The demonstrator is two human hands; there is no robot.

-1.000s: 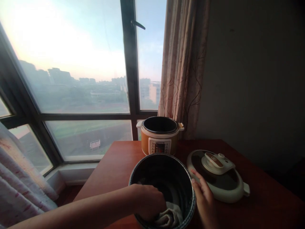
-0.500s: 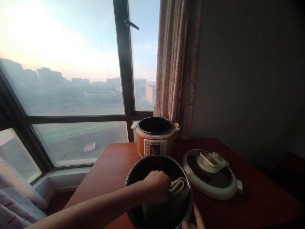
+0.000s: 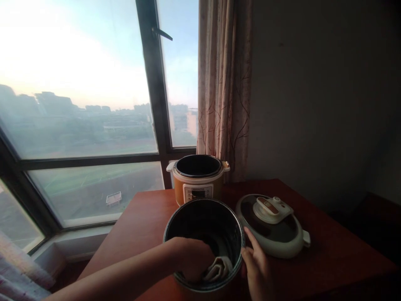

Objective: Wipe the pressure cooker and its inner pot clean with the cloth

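Note:
My left hand (image 3: 198, 258) reaches down inside a dark inner pot (image 3: 200, 209) and is closed on a folded light-coloured cloth (image 3: 219, 269). The cloth lies low against the pot's near inner wall. At the right side of the pot, my right hand (image 3: 257, 267) grips the rim, thumb at the edge and a finger stretched along the outside. The pot is tilted with its mouth toward me. Just behind it stands an electric pressure cooker (image 3: 177, 186), yellow and white, with a dark opening and a front control panel.
A white cooker lid (image 3: 283, 246) with a dark centre lies on the reddish-brown table (image 3: 144, 213), to the right of the pot. Behind the table are a large window (image 3: 94, 125) and a patterned curtain (image 3: 224, 83). A dark wall (image 3: 307, 104) rises at the right.
My left hand has moved the cloth lower and nearer within the pot. My right hand has come higher along the right rim. The pot looks more upright, and the view has shifted slightly right.

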